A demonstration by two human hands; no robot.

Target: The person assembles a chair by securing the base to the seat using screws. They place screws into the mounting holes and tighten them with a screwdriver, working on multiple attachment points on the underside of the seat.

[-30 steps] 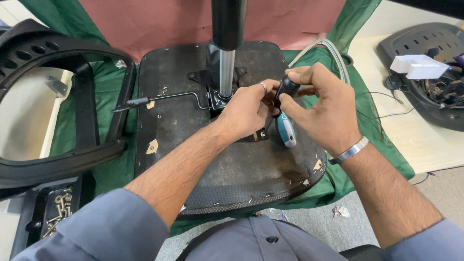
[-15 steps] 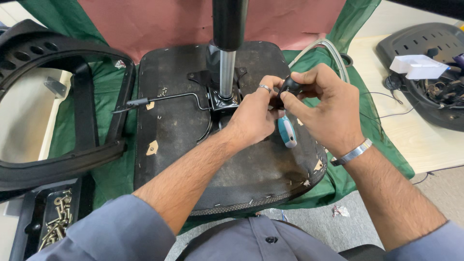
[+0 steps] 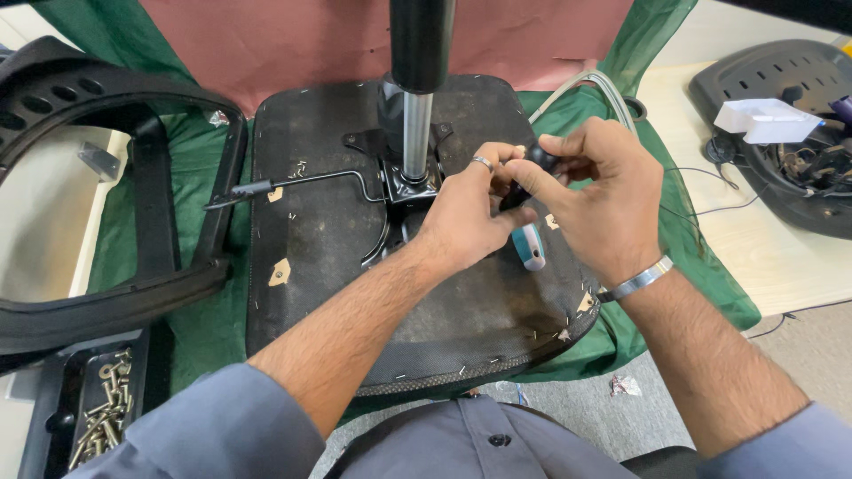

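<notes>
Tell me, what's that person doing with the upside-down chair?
A person has a chair seat lying bottom-up on a green cloth. Both hands meet just right of the shiny metal post. The left hand and right hand together pinch a small black part, with a blue-handled tool below them. A black chair back frame lies to the left, and a tray of screws sits near the corner.

The tool at centre is mostly hidden by the left hand and right hand; its tip cannot be seen. The black post is cut off at the top edge, the chair frame at the left edge. Screws at lower left are too small to tell apart.
</notes>
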